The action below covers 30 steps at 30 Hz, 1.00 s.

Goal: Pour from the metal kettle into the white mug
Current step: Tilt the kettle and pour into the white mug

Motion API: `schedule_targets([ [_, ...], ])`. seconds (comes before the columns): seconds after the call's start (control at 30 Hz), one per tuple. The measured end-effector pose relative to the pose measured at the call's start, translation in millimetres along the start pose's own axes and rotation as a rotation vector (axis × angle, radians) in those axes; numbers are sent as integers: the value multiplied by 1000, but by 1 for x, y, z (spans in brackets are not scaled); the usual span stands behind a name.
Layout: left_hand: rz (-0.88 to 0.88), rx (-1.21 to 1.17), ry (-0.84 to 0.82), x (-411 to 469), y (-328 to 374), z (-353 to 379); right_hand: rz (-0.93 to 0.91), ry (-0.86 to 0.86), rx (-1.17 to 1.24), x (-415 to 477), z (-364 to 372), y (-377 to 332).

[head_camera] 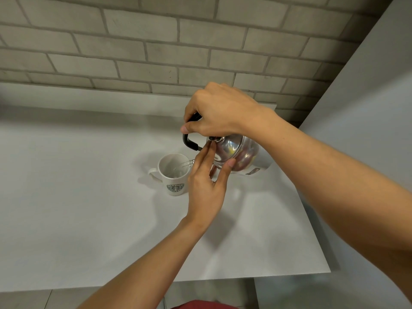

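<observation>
Both forearms reach over the pale grey surface (89, 219). Left of the tilted shiny metal kettle (236, 152) stands the white logo mug (172, 175), catching water. Left hand (206, 186), fingers extended, steadies the lid; right hand (219, 112) grips the black handle. Oversteep tilt risks overflow.

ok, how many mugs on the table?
1. The white mug stands on the table left of the tilted kettle, its handle pointing left, partly behind the left hand. None looks hidden.
</observation>
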<state>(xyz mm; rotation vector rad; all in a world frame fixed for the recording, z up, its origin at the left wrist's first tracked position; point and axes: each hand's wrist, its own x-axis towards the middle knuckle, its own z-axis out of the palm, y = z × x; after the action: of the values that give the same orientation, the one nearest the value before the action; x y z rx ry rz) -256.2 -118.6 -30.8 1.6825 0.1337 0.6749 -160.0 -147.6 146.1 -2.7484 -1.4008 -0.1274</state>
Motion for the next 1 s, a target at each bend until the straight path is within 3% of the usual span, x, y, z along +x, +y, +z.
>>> schedule_targets([
  [0.8,3,10,-11,-3,2,-7,-18,0,-36,2,0,-7],
  [1.0,12,71,-90,-1,-2,-13,19,26,41,-7,5,5],
])
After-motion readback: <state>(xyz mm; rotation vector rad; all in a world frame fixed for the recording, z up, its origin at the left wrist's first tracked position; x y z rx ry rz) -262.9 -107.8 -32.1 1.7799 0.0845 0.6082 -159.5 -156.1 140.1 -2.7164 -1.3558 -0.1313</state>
